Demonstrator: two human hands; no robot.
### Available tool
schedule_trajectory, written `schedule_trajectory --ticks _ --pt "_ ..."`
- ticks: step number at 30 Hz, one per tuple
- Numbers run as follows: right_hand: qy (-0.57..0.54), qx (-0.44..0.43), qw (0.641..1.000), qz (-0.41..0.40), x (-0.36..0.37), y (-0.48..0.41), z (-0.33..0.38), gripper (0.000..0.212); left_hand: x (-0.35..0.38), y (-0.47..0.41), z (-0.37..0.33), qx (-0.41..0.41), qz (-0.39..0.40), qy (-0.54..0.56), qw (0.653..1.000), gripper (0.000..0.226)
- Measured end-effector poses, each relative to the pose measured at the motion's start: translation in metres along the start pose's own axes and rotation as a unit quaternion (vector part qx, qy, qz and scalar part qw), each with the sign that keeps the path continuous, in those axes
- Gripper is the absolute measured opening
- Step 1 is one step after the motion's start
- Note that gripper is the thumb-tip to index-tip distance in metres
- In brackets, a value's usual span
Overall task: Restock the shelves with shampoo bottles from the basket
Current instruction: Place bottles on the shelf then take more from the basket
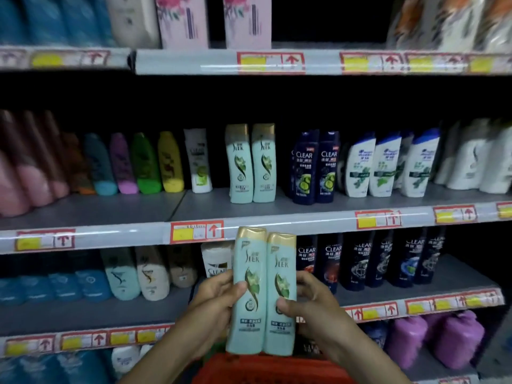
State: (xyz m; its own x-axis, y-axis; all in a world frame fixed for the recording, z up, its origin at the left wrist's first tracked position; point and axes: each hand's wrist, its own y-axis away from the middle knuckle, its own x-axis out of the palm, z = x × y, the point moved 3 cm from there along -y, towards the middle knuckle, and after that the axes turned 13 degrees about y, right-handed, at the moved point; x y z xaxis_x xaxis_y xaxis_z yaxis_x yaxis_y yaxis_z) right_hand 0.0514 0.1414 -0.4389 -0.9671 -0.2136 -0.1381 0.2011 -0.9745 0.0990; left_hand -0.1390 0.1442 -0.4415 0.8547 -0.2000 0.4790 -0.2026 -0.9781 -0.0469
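I hold two pale green shampoo bottles with gold caps upright and side by side in front of the shelves. My left hand grips the left bottle, thumb across its front. My right hand grips the right bottle the same way. Both bottles hang just above the red basket at the bottom edge. On the middle shelf stand two matching green bottles, directly above the ones I hold.
Dark blue bottles and white bottles stand right of the matching pair; a white bottle and coloured ones stand left. Bare shelf lies in front of the pair. The lower shelf holds black bottles, purple jugs below.
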Motion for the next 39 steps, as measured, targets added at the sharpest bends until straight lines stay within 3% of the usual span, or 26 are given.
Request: schedule_trajectory --ticks 9,16,28,34,39 --pt "-0.001 -0.141 0.988 -0.062 -0.017 -0.045 0.106 0.037 0.049 -0.049 -0.109 0.118 0.051 0.006 0.992 0.038" --pt "0.037 -0.251 0.958 -0.131 -0.022 -0.083 0.176 0.039 0.057 -0.100 -0.158 0.188 -0.002 -0.003 0.982 0.033" --pt "0.082 -0.218 0.958 -0.169 -0.023 -0.128 0.148 0.039 0.026 -0.142 -0.132 0.188 -0.061 0.000 0.980 0.026" --pt "0.141 -0.238 0.948 -0.160 -0.024 -0.127 0.147 0.041 0.027 -0.143 -0.133 0.224 -0.109 -0.146 0.957 0.028" --pt "0.265 -0.240 0.904 -0.233 -0.022 -0.122 0.137 0.066 0.022 -0.136 -0.126 0.246 -0.128 -0.296 0.914 0.046"
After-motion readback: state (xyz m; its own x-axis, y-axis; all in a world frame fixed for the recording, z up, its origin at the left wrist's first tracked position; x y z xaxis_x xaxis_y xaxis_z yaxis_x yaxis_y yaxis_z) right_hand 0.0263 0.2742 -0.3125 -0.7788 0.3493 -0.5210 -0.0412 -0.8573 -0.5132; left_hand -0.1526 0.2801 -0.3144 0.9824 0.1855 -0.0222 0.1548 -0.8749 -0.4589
